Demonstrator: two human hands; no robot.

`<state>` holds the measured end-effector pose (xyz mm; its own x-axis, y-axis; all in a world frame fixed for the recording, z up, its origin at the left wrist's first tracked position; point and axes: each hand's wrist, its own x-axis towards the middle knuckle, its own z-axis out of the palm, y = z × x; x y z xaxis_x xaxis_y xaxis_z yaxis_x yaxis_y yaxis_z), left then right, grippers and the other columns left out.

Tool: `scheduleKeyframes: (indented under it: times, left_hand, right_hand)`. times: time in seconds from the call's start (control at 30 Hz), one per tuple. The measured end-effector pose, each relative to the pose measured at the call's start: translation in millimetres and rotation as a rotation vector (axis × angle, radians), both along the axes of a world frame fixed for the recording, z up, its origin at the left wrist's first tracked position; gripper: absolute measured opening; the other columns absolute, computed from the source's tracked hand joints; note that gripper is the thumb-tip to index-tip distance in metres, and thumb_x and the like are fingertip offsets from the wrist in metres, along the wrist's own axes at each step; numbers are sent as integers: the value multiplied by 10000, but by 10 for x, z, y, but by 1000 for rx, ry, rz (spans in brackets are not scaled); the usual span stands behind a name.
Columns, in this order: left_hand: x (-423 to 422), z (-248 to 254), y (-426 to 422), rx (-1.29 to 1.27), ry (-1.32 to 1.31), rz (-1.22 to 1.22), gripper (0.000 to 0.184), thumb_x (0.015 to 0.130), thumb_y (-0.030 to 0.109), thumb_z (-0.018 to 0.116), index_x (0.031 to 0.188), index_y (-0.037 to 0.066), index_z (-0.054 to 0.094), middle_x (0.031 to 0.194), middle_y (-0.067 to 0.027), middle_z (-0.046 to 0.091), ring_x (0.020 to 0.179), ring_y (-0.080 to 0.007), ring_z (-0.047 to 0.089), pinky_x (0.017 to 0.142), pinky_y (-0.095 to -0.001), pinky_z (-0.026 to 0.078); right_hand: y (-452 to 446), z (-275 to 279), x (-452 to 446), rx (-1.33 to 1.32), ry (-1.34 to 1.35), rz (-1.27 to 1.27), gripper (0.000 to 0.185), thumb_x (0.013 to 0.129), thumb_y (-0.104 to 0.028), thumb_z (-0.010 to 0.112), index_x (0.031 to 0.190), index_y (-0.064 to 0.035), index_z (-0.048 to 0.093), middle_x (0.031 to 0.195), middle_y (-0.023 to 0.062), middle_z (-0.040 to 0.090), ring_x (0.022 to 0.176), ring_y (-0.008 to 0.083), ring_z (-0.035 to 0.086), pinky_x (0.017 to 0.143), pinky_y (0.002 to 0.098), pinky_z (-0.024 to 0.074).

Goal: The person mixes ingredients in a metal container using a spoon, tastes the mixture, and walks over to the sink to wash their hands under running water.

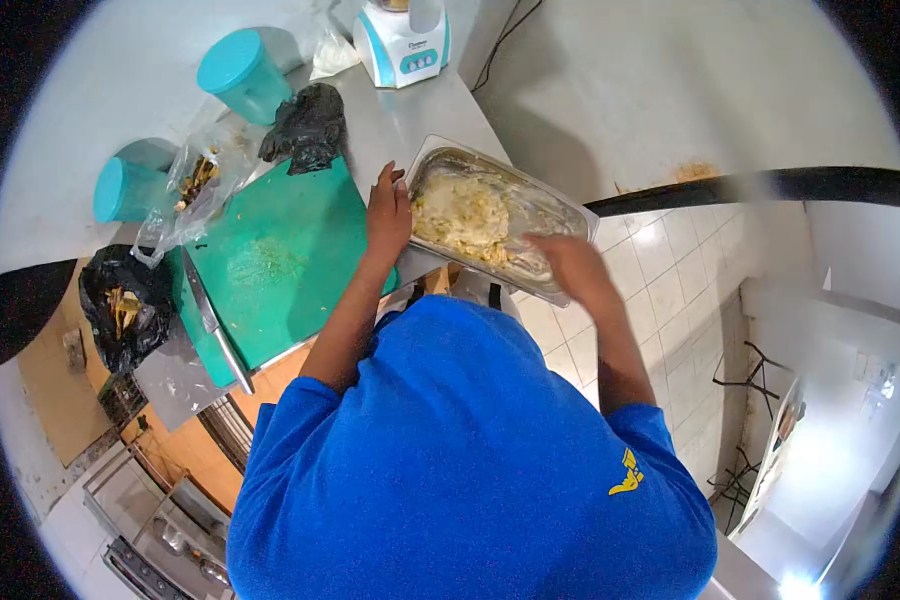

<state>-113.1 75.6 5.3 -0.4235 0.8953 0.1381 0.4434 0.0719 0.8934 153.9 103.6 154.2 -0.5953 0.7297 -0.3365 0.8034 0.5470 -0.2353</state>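
A rectangular metal pan point(570, 212) holds a pale yellow, lumpy mixture point(465, 220) with whitish smears on the walls. My left hand point(390, 212) is at the pan's left rim, gripping that side with its fingertips pointing away from me. Over the right part of the pan is my right hand point(573, 270), slightly blurred, its visible fingers stretched left toward the mixture; the undersides of the fingers are hidden. To the left, a green cutting board point(315, 225) carries fine pale scraps. A knife point(213, 318) lies along its left edge, handle toward me.
A white and turquoise blender base point(402, 45) stands at the back. Turquoise lidded containers point(250, 85), a clear bag with brownish peels point(202, 182) and a black plastic bag point(310, 130) sit left. Another black bag point(120, 310) lies beyond the board. The pan reaches the counter's right edge.
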Motion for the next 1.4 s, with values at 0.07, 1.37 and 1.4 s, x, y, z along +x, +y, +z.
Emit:
scheduleKeyframes:
  times: [0.07, 1.37, 1.4]
  left_hand:
    - [-12, 17, -14, 1, 52, -19, 359, 936, 162, 404, 1261, 11, 403, 1143, -193, 553, 1047, -382, 497, 906, -462, 375]
    - [84, 149, 2, -106, 320, 65, 270, 903, 183, 500, 1137, 60, 551, 1213, -142, 530, 1225, -356, 416, 1003, -525, 316]
    - [83, 149, 12, -114, 336, 67, 273, 901, 186, 501, 1139, 61, 550, 1219, -138, 527, 1230, -353, 412, 1006, -524, 313]
  right_hand:
    - [64, 95, -86, 129, 132, -91, 378, 808, -81, 500, 1177, -109, 579, 950, 170, 640, 877, 306, 632, 758, 426, 505]
    - [1317, -505, -1097, -1213, 1562, -283, 476, 970, -301, 268, 531, -128, 202, 464, -26, 186, 407, 156, 159, 452, 308, 189]
    - [1434, -554, -1124, -1230, 1583, -208, 476, 960, -305, 273, 520, -135, 210, 452, -38, 206, 404, 164, 196, 453, 303, 200]
